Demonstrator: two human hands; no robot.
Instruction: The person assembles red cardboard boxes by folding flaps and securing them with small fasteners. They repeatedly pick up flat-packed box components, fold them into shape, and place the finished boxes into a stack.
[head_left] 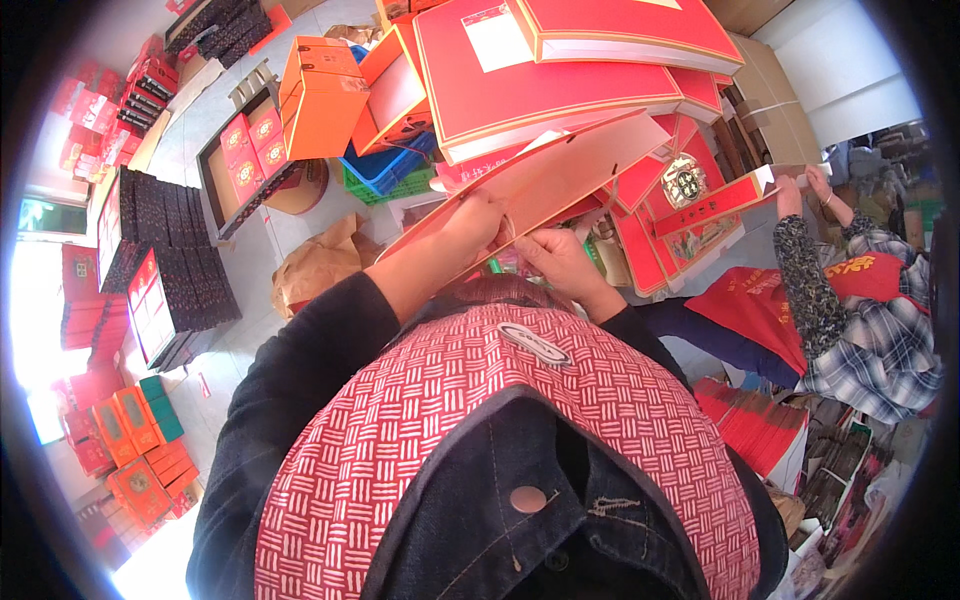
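A person in a dark denim jacket [300,400] and a red-and-white woven apron [480,400] fills the lower frame, forearms reaching up toward a tall stack of large red gift-box lids [560,70] piled at top centre. To the left, rows of black boxes [175,245] stand across the pale floor, beside an orange box [322,95] and a blue plastic crate [385,165]. At the right, a co-worker in a plaid shirt [880,340] and red apron works on an opened red box [680,215], one of that person's hands [790,195] resting on its strip-like flap. Held just above the apron, between the stack and the wearer's chest, is a flat red cardboard panel [560,175], tilted upward to the right. The left hand [475,222] grips the panel's lower left edge, fingers curled closed over it. The right hand [555,262] sits just beside it under the panel's lower edge, fingers bent and touching the card; how firmly it holds cannot be told. A crumpled brown paper bag [315,265] lies on the floor near the left elbow.
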